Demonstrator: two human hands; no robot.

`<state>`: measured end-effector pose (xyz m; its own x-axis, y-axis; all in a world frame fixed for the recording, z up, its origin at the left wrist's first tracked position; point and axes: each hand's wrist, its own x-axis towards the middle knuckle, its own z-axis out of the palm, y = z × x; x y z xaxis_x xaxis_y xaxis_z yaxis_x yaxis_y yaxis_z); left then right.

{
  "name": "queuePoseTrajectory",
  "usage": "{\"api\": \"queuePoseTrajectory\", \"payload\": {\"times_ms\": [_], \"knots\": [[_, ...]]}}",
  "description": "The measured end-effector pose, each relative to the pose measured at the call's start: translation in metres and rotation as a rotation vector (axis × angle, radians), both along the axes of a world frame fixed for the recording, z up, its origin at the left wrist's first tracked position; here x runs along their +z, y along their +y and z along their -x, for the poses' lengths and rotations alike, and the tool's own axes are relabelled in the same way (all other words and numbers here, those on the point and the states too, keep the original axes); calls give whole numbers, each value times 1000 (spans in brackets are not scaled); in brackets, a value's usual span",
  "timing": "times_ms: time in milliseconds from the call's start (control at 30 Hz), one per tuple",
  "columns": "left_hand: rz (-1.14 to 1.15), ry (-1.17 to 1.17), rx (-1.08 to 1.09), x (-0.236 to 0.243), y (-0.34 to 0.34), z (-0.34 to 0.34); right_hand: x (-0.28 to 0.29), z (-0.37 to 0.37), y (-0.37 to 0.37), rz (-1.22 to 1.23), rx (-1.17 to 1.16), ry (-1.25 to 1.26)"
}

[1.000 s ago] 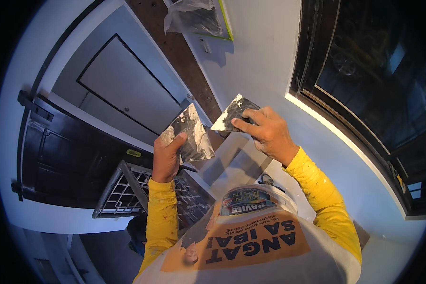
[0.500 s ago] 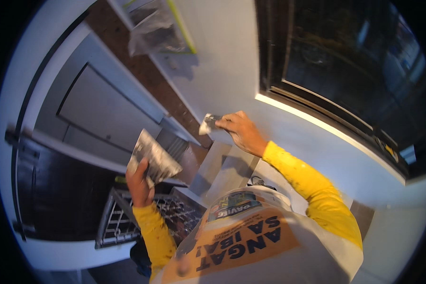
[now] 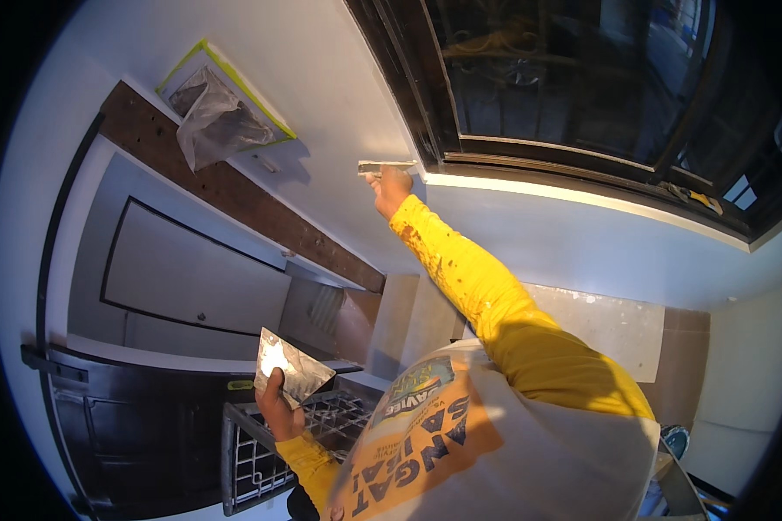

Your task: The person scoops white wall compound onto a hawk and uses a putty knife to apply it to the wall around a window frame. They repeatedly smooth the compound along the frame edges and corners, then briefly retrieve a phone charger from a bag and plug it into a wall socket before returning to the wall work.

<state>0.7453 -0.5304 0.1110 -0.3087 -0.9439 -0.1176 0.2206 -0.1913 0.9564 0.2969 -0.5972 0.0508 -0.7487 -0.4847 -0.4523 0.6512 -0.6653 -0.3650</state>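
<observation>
My left hand (image 3: pixel 280 408) grips a square metal blade (image 3: pixel 297 373) smeared with pale putty, held low in front of me, thumb on its face. My right hand (image 3: pixel 391 189) reaches out on its yellow-sleeved arm, closed on a smaller putty knife (image 3: pixel 384 167), its blade at the white wall (image 3: pixel 339 104) just beside the lower corner of the dark window frame (image 3: pixel 413 87). Whether the blade's whole edge touches the wall I cannot tell.
A taped wall box draped in plastic (image 3: pixel 222 113) sits left. Below are a brown wood strip (image 3: pixel 165 165), a doorway, a dark door (image 3: pixel 130 434) and a metal grille (image 3: pixel 265 469). A scraper (image 3: pixel 699 198) lies on the sill. Steps (image 3: pixel 391 321) and a bucket (image 3: pixel 673 438) are low down.
My right hand and knife have gone up and away to the wall by the window corner. My left hand with its blade has dropped lower. The view has shifted round.
</observation>
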Motion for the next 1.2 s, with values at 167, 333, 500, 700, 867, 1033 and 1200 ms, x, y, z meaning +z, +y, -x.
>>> {"api": "queuePoseTrajectory", "payload": {"times_ms": [167,333,500,700,867,1033,1200], "knots": [[4,13,2,-2,10,-2,18,24,-21,-52,-29,203],[7,-19,13,-4,12,-5,28,20,-41,-107,70,207],[-24,-3,24,-7,19,-7,2,3,-34,-44,5,69],[-50,-8,9,-10,22,-10,29,37,-32,54,-69,75],[-66,15,-6,-15,21,-9,35,14,-35,-8,-36,153],[-88,20,29,-20,22,-9,-7,3,-27,-53,-52,47],[-68,3,5,-19,22,-12,2,39,-29,21,-108,60]]}}
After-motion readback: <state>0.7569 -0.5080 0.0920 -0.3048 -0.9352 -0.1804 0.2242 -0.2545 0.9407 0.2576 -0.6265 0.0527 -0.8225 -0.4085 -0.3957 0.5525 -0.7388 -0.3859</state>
